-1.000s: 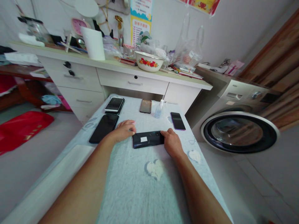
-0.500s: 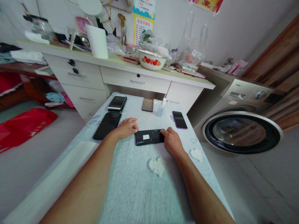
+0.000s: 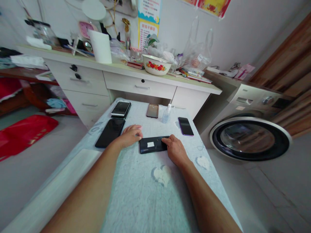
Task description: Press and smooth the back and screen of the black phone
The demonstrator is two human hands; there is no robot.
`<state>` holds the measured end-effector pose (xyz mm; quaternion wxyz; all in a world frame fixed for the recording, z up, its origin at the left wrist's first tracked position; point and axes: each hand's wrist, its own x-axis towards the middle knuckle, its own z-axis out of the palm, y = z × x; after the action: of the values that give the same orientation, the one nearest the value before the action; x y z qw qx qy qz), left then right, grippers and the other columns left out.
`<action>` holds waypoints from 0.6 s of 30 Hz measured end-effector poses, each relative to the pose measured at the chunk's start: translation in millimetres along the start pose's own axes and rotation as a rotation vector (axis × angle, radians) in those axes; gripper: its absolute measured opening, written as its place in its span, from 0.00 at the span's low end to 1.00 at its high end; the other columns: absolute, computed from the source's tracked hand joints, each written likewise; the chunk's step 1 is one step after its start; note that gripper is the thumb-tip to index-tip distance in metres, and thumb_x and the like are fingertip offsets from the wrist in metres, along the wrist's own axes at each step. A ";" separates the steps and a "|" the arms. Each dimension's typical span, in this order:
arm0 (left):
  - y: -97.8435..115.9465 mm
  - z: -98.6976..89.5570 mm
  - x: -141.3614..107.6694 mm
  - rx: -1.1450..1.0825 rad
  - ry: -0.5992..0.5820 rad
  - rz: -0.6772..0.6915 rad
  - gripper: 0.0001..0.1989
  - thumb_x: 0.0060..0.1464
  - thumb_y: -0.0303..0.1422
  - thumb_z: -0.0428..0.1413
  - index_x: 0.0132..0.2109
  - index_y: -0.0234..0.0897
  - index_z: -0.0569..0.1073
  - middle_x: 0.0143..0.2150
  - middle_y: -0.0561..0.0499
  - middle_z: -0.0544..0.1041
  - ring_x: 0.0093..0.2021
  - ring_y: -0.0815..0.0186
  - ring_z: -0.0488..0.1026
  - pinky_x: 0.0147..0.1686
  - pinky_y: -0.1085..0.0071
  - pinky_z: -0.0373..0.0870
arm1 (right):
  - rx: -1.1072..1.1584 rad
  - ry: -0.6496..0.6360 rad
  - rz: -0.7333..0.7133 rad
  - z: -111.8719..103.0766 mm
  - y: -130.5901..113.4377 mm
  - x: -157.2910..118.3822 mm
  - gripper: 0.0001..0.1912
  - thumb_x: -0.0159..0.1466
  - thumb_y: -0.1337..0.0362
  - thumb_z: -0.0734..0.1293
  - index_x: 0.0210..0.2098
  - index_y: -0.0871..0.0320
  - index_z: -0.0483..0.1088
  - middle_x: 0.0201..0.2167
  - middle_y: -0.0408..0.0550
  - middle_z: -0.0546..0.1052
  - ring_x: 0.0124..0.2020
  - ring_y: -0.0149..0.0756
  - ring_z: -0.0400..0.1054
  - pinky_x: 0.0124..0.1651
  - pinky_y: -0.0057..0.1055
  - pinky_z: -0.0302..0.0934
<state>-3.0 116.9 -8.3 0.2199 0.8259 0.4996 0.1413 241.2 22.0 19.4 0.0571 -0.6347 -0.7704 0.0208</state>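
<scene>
A black smartphone with a white sticker rests back up on the patterned tablecloth, lying crosswise. My right hand grips its right end, the thumb over the back; the other fingers are partly hidden. At the upper left corner of that phone is my left hand, its thumb at the edge and its fingers loosely stretched over the cloth, holding nothing visible. Just left of this hand lies a large black phone or tablet, screen up. A clear spray bottle stands beyond the smartphone.
Stacked phones lie at the table's far left, a phone case at the far middle and a purple-edged phone to the right. Behind stands a white desk with a flowered bowl. A washing machine is at right.
My right thumb has slid a little leftward over the back of the smartphone. The whole view has shifted slightly; the left hand stays by the phone's corner.
</scene>
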 end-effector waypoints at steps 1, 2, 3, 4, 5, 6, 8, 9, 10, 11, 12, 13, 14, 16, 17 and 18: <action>-1.0 0.8 0.4 0.001 0.003 0.002 0.07 0.51 0.34 0.52 0.36 0.42 0.74 0.63 0.53 0.63 0.65 0.59 0.55 0.64 0.59 0.49 | -0.002 -0.002 0.005 -0.5 0.2 -0.1 0.20 0.67 0.71 0.54 0.51 0.51 0.71 0.39 0.48 0.68 0.40 0.34 0.63 0.42 0.27 0.51; -2.1 1.5 0.9 0.001 0.005 0.003 0.07 0.51 0.34 0.52 0.36 0.42 0.74 0.63 0.53 0.63 0.64 0.60 0.56 0.64 0.59 0.49 | -0.006 -0.001 0.012 -0.8 0.6 -0.2 0.20 0.67 0.71 0.54 0.51 0.51 0.71 0.39 0.48 0.68 0.40 0.34 0.63 0.42 0.27 0.51; -3.2 2.3 1.5 0.001 0.008 0.004 0.07 0.51 0.34 0.52 0.36 0.42 0.74 0.63 0.53 0.63 0.64 0.60 0.56 0.64 0.59 0.50 | -0.009 0.002 0.020 -1.0 1.2 -0.3 0.20 0.67 0.71 0.54 0.51 0.51 0.71 0.39 0.49 0.68 0.40 0.34 0.63 0.42 0.28 0.51; -4.2 3.1 2.1 0.001 0.011 0.003 0.07 0.51 0.34 0.52 0.36 0.42 0.74 0.63 0.53 0.63 0.64 0.60 0.56 0.64 0.59 0.50 | -0.013 0.005 0.029 -1.1 2.1 -0.3 0.21 0.67 0.71 0.54 0.52 0.50 0.71 0.39 0.49 0.68 0.40 0.35 0.63 0.42 0.28 0.51; -5.1 3.7 2.8 0.002 0.012 0.002 0.07 0.51 0.34 0.52 0.36 0.42 0.74 0.63 0.52 0.63 0.64 0.60 0.56 0.64 0.59 0.50 | -0.017 0.007 0.043 -1.0 3.2 -0.2 0.21 0.67 0.70 0.54 0.53 0.50 0.70 0.39 0.49 0.68 0.40 0.35 0.64 0.42 0.28 0.51; -5.7 4.2 3.4 0.003 0.014 0.001 0.07 0.51 0.34 0.52 0.36 0.42 0.74 0.63 0.52 0.63 0.64 0.60 0.56 0.64 0.59 0.50 | -0.022 0.008 0.057 -0.8 4.5 -0.2 0.21 0.67 0.70 0.54 0.53 0.50 0.69 0.40 0.49 0.68 0.40 0.35 0.64 0.42 0.28 0.52; -6.0 4.5 4.3 0.004 0.011 -0.004 0.07 0.51 0.34 0.52 0.36 0.41 0.74 0.63 0.51 0.63 0.64 0.60 0.56 0.64 0.59 0.49 | -0.034 0.003 0.085 -0.2 7.5 -0.1 0.22 0.67 0.70 0.54 0.55 0.50 0.68 0.40 0.50 0.68 0.41 0.36 0.64 0.42 0.29 0.52; -5.7 4.2 4.6 0.004 0.007 -0.007 0.07 0.51 0.34 0.52 0.36 0.41 0.74 0.64 0.51 0.63 0.64 0.61 0.57 0.64 0.60 0.50 | -0.040 0.002 0.095 0.1 9.0 -0.1 0.22 0.67 0.70 0.54 0.55 0.50 0.68 0.41 0.50 0.68 0.41 0.36 0.64 0.42 0.29 0.52; -5.0 3.7 4.8 0.005 0.003 -0.009 0.07 0.51 0.34 0.52 0.36 0.41 0.74 0.64 0.52 0.63 0.64 0.61 0.57 0.65 0.60 0.50 | -0.045 0.004 0.103 0.4 10.6 -0.2 0.22 0.67 0.70 0.54 0.55 0.50 0.68 0.41 0.50 0.68 0.41 0.36 0.64 0.43 0.29 0.52; -4.0 2.9 4.9 0.005 -0.001 -0.012 0.08 0.50 0.34 0.52 0.36 0.41 0.74 0.64 0.52 0.63 0.64 0.61 0.57 0.65 0.60 0.50 | -0.048 0.008 0.109 0.7 12.1 -0.4 0.22 0.67 0.71 0.54 0.55 0.50 0.69 0.40 0.50 0.68 0.41 0.36 0.64 0.42 0.29 0.52; -2.8 2.0 5.0 0.004 -0.006 -0.015 0.08 0.50 0.34 0.52 0.35 0.41 0.74 0.64 0.51 0.63 0.64 0.61 0.57 0.65 0.61 0.50 | -0.048 0.011 0.113 1.0 13.5 -0.6 0.22 0.67 0.71 0.54 0.54 0.50 0.69 0.40 0.50 0.68 0.41 0.36 0.64 0.42 0.29 0.52; -1.5 1.0 5.2 0.003 -0.011 -0.020 0.08 0.50 0.34 0.52 0.35 0.41 0.75 0.64 0.51 0.63 0.64 0.61 0.57 0.65 0.61 0.50 | -0.048 0.016 0.117 1.2 14.7 -0.7 0.22 0.67 0.71 0.54 0.54 0.50 0.69 0.40 0.50 0.68 0.41 0.36 0.65 0.42 0.29 0.52; -0.3 0.0 5.3 0.002 -0.017 -0.028 0.08 0.49 0.34 0.52 0.35 0.41 0.75 0.64 0.51 0.63 0.64 0.61 0.58 0.65 0.61 0.51 | -0.048 0.022 0.122 1.5 15.7 -0.9 0.21 0.67 0.71 0.54 0.54 0.51 0.69 0.40 0.51 0.68 0.41 0.37 0.65 0.42 0.29 0.52; 1.6 -1.6 5.8 -0.004 -0.026 -0.043 0.07 0.49 0.33 0.53 0.34 0.40 0.75 0.64 0.51 0.63 0.64 0.60 0.58 0.64 0.62 0.52 | -0.052 0.033 0.135 1.9 17.0 -1.0 0.21 0.67 0.70 0.54 0.53 0.51 0.70 0.39 0.51 0.68 0.40 0.37 0.65 0.42 0.29 0.53; 2.1 -2.1 6.1 -0.009 -0.031 -0.046 0.07 0.49 0.33 0.53 0.34 0.40 0.75 0.64 0.50 0.63 0.64 0.60 0.58 0.64 0.62 0.52 | -0.054 0.037 0.140 2.0 17.2 -1.1 0.20 0.68 0.70 0.53 0.53 0.52 0.70 0.39 0.51 0.68 0.40 0.37 0.65 0.42 0.29 0.53; 2.2 -2.4 6.5 -0.014 -0.035 -0.046 0.07 0.49 0.33 0.53 0.34 0.40 0.75 0.64 0.50 0.63 0.64 0.60 0.58 0.64 0.62 0.52 | -0.056 0.039 0.145 2.1 17.3 -1.1 0.20 0.68 0.69 0.53 0.52 0.52 0.70 0.39 0.51 0.68 0.40 0.37 0.65 0.42 0.29 0.53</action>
<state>0.6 122.3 -5.0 0.2375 0.8151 0.5133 0.1253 258.0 24.4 15.4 0.0527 -0.6905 -0.7214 -0.0093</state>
